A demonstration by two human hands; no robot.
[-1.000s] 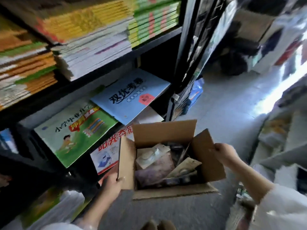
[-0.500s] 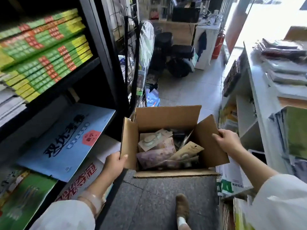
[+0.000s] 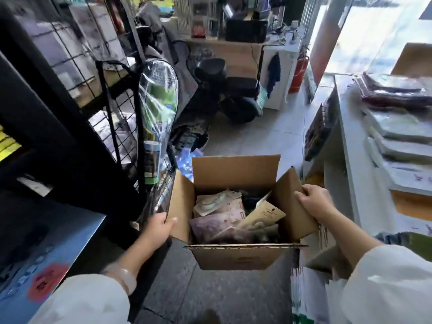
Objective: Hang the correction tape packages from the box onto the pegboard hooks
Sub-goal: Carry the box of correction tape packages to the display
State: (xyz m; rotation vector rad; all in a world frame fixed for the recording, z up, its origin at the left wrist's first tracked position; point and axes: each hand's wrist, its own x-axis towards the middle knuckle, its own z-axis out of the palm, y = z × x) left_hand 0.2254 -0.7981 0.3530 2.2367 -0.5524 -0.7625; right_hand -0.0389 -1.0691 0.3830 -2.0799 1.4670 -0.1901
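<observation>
I hold an open cardboard box (image 3: pixel 236 174) in front of me, above the floor. My left hand (image 3: pixel 159 226) grips its left flap and my right hand (image 3: pixel 314 201) grips its right flap. Inside lie several flat correction tape packages (image 3: pixel 217 220), beige and purplish cards piled loosely, one tan card (image 3: pixel 265 212) leaning against the right wall. A black wire grid panel (image 3: pixel 112 108) with hanging goods stands to the left, beyond the box.
Dark shelving with a blue booklet (image 3: pixel 39 253) runs along my left. A white counter (image 3: pixel 355 160) stacked with packaged notebooks is on the right. A bagged racket (image 3: pixel 159 106) hangs on the grid. A black scooter (image 3: pixel 224 90) and a red extinguisher (image 3: pixel 299 71) stand ahead in the aisle.
The view has swung right and up from the bookshelves to the aisle and the wire grid. Both hands have kept their grip on the box, which moved along with me.
</observation>
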